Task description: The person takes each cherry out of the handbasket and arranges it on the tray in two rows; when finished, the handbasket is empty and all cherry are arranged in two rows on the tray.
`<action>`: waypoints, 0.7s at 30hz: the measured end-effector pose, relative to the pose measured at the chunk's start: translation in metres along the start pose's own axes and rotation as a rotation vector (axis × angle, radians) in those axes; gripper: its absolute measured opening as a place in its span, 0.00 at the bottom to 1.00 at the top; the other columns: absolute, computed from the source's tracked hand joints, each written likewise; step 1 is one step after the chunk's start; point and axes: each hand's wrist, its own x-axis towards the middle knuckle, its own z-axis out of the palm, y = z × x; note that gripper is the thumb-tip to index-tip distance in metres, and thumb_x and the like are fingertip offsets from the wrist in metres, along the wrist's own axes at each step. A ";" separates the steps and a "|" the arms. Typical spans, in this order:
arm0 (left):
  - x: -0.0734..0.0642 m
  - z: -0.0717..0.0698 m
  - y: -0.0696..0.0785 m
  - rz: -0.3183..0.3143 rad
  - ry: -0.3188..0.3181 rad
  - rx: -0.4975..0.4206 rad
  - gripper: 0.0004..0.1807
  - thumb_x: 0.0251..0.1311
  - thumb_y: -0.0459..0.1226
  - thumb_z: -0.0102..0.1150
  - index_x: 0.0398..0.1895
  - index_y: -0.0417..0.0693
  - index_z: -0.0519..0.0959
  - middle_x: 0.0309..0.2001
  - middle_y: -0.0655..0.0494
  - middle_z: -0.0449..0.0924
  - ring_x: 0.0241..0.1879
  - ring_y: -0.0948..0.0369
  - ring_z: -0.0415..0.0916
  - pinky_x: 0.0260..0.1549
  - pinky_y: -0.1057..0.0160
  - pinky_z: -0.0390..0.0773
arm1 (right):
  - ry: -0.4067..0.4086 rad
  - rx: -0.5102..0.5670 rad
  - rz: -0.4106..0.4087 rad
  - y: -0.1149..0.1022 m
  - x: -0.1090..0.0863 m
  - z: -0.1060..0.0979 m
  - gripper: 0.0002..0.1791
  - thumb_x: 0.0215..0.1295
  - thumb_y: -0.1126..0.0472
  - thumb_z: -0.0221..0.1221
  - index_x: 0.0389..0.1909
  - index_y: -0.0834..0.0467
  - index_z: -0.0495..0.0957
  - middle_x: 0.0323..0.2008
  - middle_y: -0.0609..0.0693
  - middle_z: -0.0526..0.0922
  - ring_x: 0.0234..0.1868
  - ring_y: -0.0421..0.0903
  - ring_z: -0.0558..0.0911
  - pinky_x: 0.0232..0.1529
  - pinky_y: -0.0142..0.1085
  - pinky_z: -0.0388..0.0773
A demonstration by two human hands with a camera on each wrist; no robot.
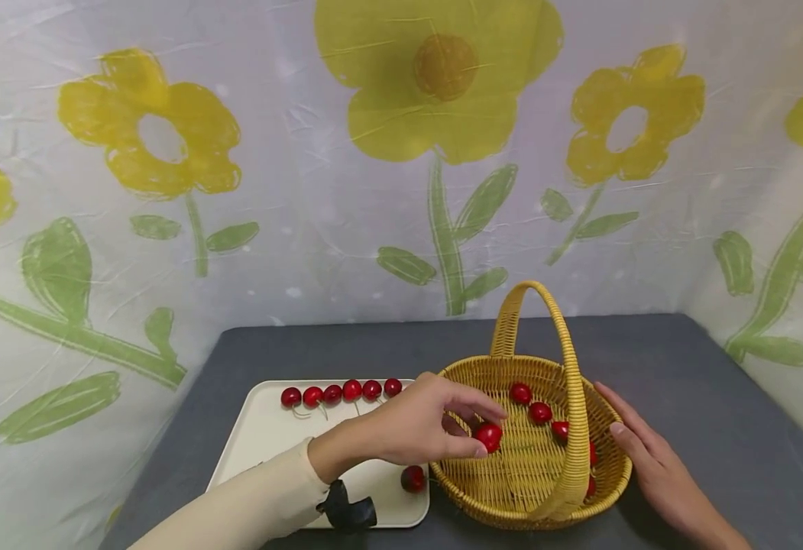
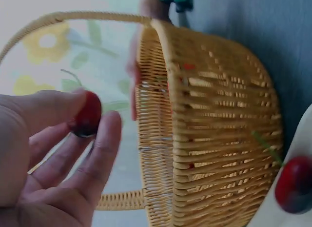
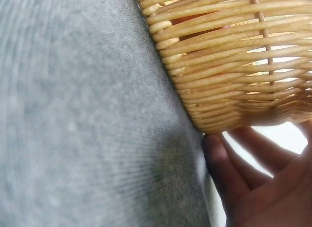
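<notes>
My left hand (image 1: 411, 420) is over the left part of a wicker basket (image 1: 504, 518), pinching a dark red cherry (image 1: 488, 438) between thumb and fingers. The left wrist view shows that cherry (image 2: 91, 112) with its thin stem sticking up, beside the basket's rim. Several cherries (image 1: 540, 413) lie inside the basket toward its right side, partly hidden by the arched handle (image 1: 575, 397). Against the basket's outer right wall rests my right hand (image 1: 662, 473), fingers fairly straight; in the right wrist view its fingertips (image 3: 214, 148) touch the wicker low down.
Left of the basket is a cream tray (image 1: 246, 447) with a row of several cherries (image 1: 332, 394) along its far edge. A single cherry (image 1: 413, 479) sits near its front right corner. Both stand on a dark grey table (image 1: 188, 458) before a flowered cloth (image 1: 291, 229).
</notes>
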 end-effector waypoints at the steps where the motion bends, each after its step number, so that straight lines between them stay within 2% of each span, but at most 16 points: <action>1: -0.006 0.000 0.001 0.013 0.027 -0.048 0.20 0.67 0.33 0.76 0.61 0.51 0.89 0.57 0.60 0.91 0.49 0.73 0.86 0.48 0.68 0.89 | 0.001 -0.001 -0.003 0.000 0.000 0.000 0.31 0.93 0.46 0.38 0.89 0.31 0.47 0.88 0.54 0.56 0.81 0.31 0.60 0.55 0.21 0.75; 2: -0.013 0.001 0.001 0.030 0.056 -0.089 0.19 0.67 0.33 0.76 0.61 0.50 0.89 0.56 0.58 0.91 0.49 0.72 0.87 0.49 0.67 0.90 | 0.001 -0.002 -0.002 0.000 0.000 -0.001 0.31 0.93 0.46 0.38 0.90 0.31 0.47 0.88 0.54 0.56 0.82 0.34 0.60 0.55 0.21 0.75; 3: -0.019 0.002 0.001 0.052 0.082 -0.123 0.19 0.67 0.33 0.77 0.60 0.49 0.89 0.56 0.56 0.91 0.49 0.70 0.88 0.50 0.65 0.90 | 0.001 0.000 -0.002 0.001 0.000 -0.001 0.31 0.93 0.46 0.38 0.89 0.30 0.47 0.88 0.54 0.56 0.80 0.29 0.59 0.55 0.20 0.75; 4: -0.026 0.003 0.000 0.066 0.106 -0.148 0.18 0.67 0.33 0.77 0.59 0.48 0.90 0.55 0.56 0.91 0.50 0.69 0.88 0.51 0.63 0.90 | 0.001 0.001 -0.001 0.001 0.000 0.000 0.30 0.93 0.46 0.39 0.89 0.30 0.47 0.88 0.54 0.56 0.80 0.28 0.59 0.55 0.19 0.74; 6: -0.040 0.004 -0.001 0.084 0.145 -0.183 0.17 0.67 0.34 0.77 0.58 0.47 0.90 0.55 0.54 0.92 0.52 0.66 0.88 0.53 0.62 0.90 | -0.001 0.006 0.004 0.001 0.000 0.000 0.30 0.93 0.46 0.39 0.89 0.29 0.47 0.88 0.54 0.55 0.82 0.32 0.58 0.56 0.18 0.72; 8: -0.055 0.005 -0.002 0.066 0.176 -0.207 0.17 0.67 0.34 0.76 0.58 0.49 0.91 0.56 0.54 0.91 0.56 0.65 0.87 0.55 0.63 0.89 | -0.003 0.007 0.014 0.001 0.000 0.001 0.30 0.93 0.45 0.39 0.89 0.29 0.47 0.88 0.54 0.55 0.83 0.35 0.58 0.56 0.16 0.70; 9: -0.063 0.006 -0.003 0.051 0.189 -0.215 0.17 0.67 0.34 0.76 0.58 0.50 0.91 0.56 0.54 0.91 0.57 0.64 0.86 0.56 0.63 0.88 | -0.003 0.009 0.013 0.001 0.000 0.001 0.30 0.93 0.45 0.39 0.89 0.28 0.47 0.88 0.53 0.55 0.81 0.29 0.56 0.56 0.15 0.68; 10: -0.071 0.006 -0.003 0.031 0.203 -0.220 0.17 0.67 0.34 0.76 0.58 0.52 0.91 0.57 0.54 0.91 0.58 0.64 0.86 0.57 0.64 0.88 | -0.003 0.009 0.015 0.000 0.000 0.001 0.30 0.93 0.45 0.39 0.89 0.28 0.47 0.88 0.53 0.55 0.81 0.28 0.56 0.56 0.14 0.67; 12: -0.087 0.006 -0.003 0.023 0.234 -0.224 0.16 0.67 0.33 0.75 0.58 0.51 0.90 0.57 0.51 0.90 0.58 0.62 0.87 0.57 0.64 0.88 | 0.000 0.007 0.012 0.000 0.001 0.001 0.30 0.93 0.45 0.39 0.89 0.28 0.47 0.88 0.53 0.55 0.76 0.18 0.54 0.56 0.14 0.67; 15: -0.110 0.008 -0.005 0.022 0.284 -0.224 0.15 0.68 0.33 0.75 0.56 0.49 0.90 0.55 0.47 0.91 0.55 0.60 0.89 0.56 0.63 0.89 | 0.002 0.006 0.002 0.000 0.001 0.002 0.30 0.93 0.46 0.39 0.89 0.29 0.47 0.88 0.54 0.55 0.71 0.12 0.53 0.56 0.14 0.66; 18: -0.129 0.008 -0.009 -0.002 0.318 -0.217 0.14 0.67 0.33 0.76 0.55 0.50 0.90 0.54 0.48 0.91 0.52 0.60 0.90 0.54 0.63 0.89 | 0.006 0.005 -0.007 0.002 0.001 0.002 0.30 0.93 0.46 0.38 0.89 0.30 0.47 0.88 0.53 0.55 0.71 0.11 0.52 0.56 0.12 0.64; 21: -0.143 0.007 -0.014 -0.029 0.345 -0.173 0.14 0.67 0.35 0.76 0.54 0.53 0.90 0.55 0.53 0.91 0.54 0.63 0.89 0.53 0.65 0.89 | 0.006 0.013 -0.010 0.004 0.001 0.002 0.30 0.93 0.46 0.38 0.89 0.30 0.47 0.89 0.51 0.53 0.75 0.15 0.51 0.56 0.10 0.59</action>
